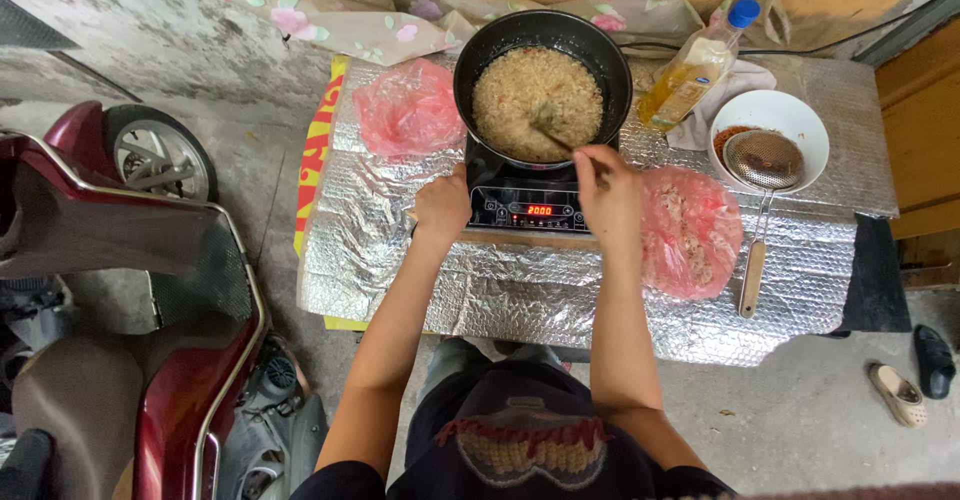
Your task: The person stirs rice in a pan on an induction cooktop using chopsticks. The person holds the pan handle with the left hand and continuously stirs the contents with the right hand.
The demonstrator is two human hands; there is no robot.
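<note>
Right hand grip: the right hand (pixel 608 192) is closed around the handle end of a stirring utensil (pixel 560 132), fingers curled over it just in front of the pan's near rim.
Utensil: a slim tool that runs from that grip up and left into the food; its far end is sunk in the mixture, so its kind cannot be told.
Left hand grip: the left hand (pixel 444 210) is curled into a loose fist at the left front corner of the induction cooker (pixel 525 205); whether it has hold of anything cannot be told.
Pan: a black frying pan (pixel 600 55) sits on the cooker, filled with a pale, grainy, yellowish mixture (pixel 520 90).
Cooker: black, with a red lit display facing the person, standing on the counter (pixel 500 290), which is covered in silver foil wrap.
Left of pan: a crumpled pink plastic bag (pixel 408 110).
Right of the right hand: a second pink bag (pixel 692 232) with pale contents.
Far right: a white bowl (pixel 800 112) with a mesh skimmer (pixel 764 160) resting in it, its wooden handle pointing toward the person.
Behind the bowl: an oil bottle (pixel 695 70) with a blue cap, lying tilted.
Floor, left: a dark red scooter (pixel 120 260).
Floor, right: two slippers (pixel 915 375).
</note>
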